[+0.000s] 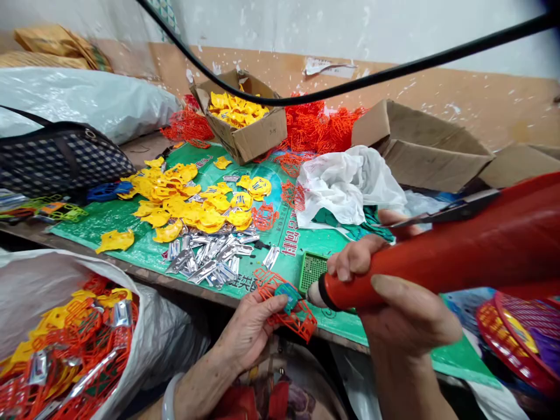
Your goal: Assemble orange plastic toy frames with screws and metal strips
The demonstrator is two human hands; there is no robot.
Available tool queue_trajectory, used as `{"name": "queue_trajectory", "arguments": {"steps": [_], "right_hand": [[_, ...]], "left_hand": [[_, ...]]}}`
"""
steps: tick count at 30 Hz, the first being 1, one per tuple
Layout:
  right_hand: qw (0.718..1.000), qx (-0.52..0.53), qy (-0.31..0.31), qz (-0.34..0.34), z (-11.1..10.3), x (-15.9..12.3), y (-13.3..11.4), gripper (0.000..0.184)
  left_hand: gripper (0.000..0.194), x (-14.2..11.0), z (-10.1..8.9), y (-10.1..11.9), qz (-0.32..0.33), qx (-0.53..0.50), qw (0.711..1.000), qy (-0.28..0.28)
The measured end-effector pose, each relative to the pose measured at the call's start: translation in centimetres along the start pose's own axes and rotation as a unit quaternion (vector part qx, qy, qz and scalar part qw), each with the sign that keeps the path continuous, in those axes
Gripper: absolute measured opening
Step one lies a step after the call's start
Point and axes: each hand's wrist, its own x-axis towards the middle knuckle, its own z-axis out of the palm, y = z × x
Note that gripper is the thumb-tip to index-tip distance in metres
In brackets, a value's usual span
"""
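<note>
My left hand (247, 329) pinches an orange-red plastic lattice frame (303, 322) with a small teal plastic piece (289, 296) at its middle, the thumb pressing on that piece. In my right hand (406, 318) is a red electric screwdriver (437, 262), its pale tip pointing left and close beside the teal piece. Whether the tip touches a screw cannot be made out. Along the top of the screwdriver lies a dark pointed metal tool (455, 208), perhaps scissors. Just behind the tip sits a small green perforated tray (313, 269).
Yellow plastic parts (175, 198) and shiny metal strips (214, 256) are heaped on the green sheet (280, 242). An open white sack (153, 315) of mixed parts stands lower left. Cardboard boxes (258, 137) and a white bag (345, 181) are behind. A black cable (271, 100) hangs across the top.
</note>
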Motion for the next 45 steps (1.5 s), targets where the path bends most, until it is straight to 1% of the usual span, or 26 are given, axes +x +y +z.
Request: {"name": "queue_trajectory", "arguments": {"steps": [4, 10, 15, 22, 25, 28, 31, 34, 40, 42, 45], "right_hand": [[1.000, 0.001, -0.003, 0.013, 0.6, -0.8, 0.3, 0.046], [1.000, -0.004, -0.003, 0.016, 0.9, -1.2, 0.7, 0.050], [0.999, -0.025, -0.002, 0.021, 0.9, -1.2, 0.8, 0.049], [0.999, -0.010, -0.021, 0.022, 0.4, -1.5, 1.1, 0.043], [0.999, -0.028, -0.025, 0.027, 0.3, -1.6, 1.0, 0.046], [0.998, -0.051, -0.032, 0.029, 0.4, -1.6, 1.0, 0.049], [0.996, -0.081, -0.031, 0.024, 0.5, -1.8, 1.0, 0.047], [0.994, -0.101, -0.033, 0.020, 0.6, -2.1, 1.1, 0.049], [0.995, -0.081, -0.048, 0.015, 0.5, -2.2, 1.1, 0.048], [0.996, -0.072, -0.051, 0.017, 0.3, -1.9, 1.0, 0.051], [0.998, -0.056, -0.030, 0.007, -0.2, -1.1, 0.8, 0.057]], "left_hand": [[0.027, 0.0, 0.0, 0.0, -0.001, 0.005, 1.000, -0.001], [0.033, 0.0, -0.2, 0.0, -0.002, 0.011, 1.000, 0.000], [0.034, 0.1, -0.2, 0.0, -0.003, 0.015, 1.000, 0.010], [0.035, 0.2, 0.0, -0.1, -0.003, 0.019, 1.000, 0.013], [0.036, 0.2, 0.0, -0.1, -0.007, 0.028, 0.999, 0.015], [0.033, 0.2, 0.1, -0.2, -0.014, 0.034, 0.999, 0.008], [0.030, 0.1, 0.3, 0.0, -0.020, 0.038, 0.999, 0.001], [0.029, 0.0, 0.4, 0.1, -0.022, 0.047, 0.999, -0.001], [0.027, 0.3, 0.1, 0.1, -0.024, 0.042, 0.999, 0.007], [0.028, 0.3, 0.0, 0.1, -0.022, 0.034, 0.999, 0.004], [0.025, 0.2, 0.1, 0.3, -0.018, 0.029, 0.999, -0.011]]}}
